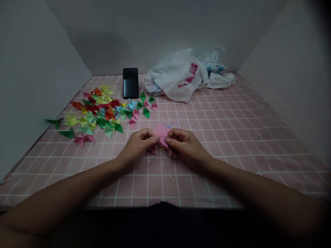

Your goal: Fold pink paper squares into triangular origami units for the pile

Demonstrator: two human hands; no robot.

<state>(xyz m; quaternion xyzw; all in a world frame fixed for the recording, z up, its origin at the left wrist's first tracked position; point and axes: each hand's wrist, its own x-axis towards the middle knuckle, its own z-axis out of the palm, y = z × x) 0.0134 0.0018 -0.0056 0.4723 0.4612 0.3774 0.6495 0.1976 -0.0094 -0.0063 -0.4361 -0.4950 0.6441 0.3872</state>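
A small sheet of pink origami paper, partly folded, is held up between my two hands over the middle of the table. My left hand pinches its left edge between thumb and fingers. On the opposite side, the thumb and fingers of my right hand are closed on the same paper. Behind and below it, bits of something blue and yellow peek out, mostly hidden by the paper and my fingers. Many folded paper cranes in green, red, yellow, blue and pink lie heaped to the left of my hands.
A black phone leans upright at the back of the table. White plastic bags are bunched against the back wall, to its right. A pink checked cloth covers the table. Pale walls enclose the left, back and right sides.
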